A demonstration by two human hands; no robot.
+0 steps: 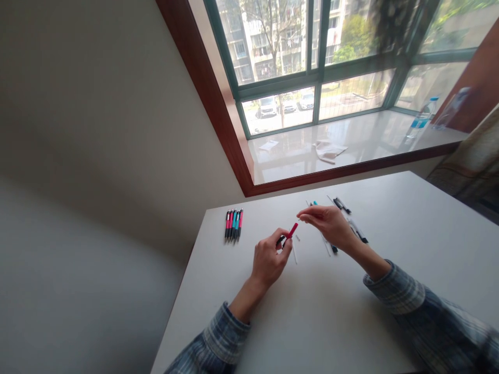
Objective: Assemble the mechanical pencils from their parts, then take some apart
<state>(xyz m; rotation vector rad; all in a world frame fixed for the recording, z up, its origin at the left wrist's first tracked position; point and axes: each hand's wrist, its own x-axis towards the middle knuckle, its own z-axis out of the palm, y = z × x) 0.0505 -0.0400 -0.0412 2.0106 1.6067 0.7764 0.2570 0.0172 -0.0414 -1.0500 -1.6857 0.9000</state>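
Note:
My left hand is closed around a pink pen barrel with a black grip, its upper end tilted up to the right. Just above that end, my right hand pinches its fingertips together; whatever is between them is too small to make out. On the table under the hands lie a thin white refill and a tiny pale piece. More thin rods and dark pen parts lie beneath my right hand, partly hidden by it.
A row of pink, teal and black pens lies at the table's left. Black pen pieces and clear-and-black ones are scattered right of my right hand. On the windowsill are a crumpled cloth and a water bottle.

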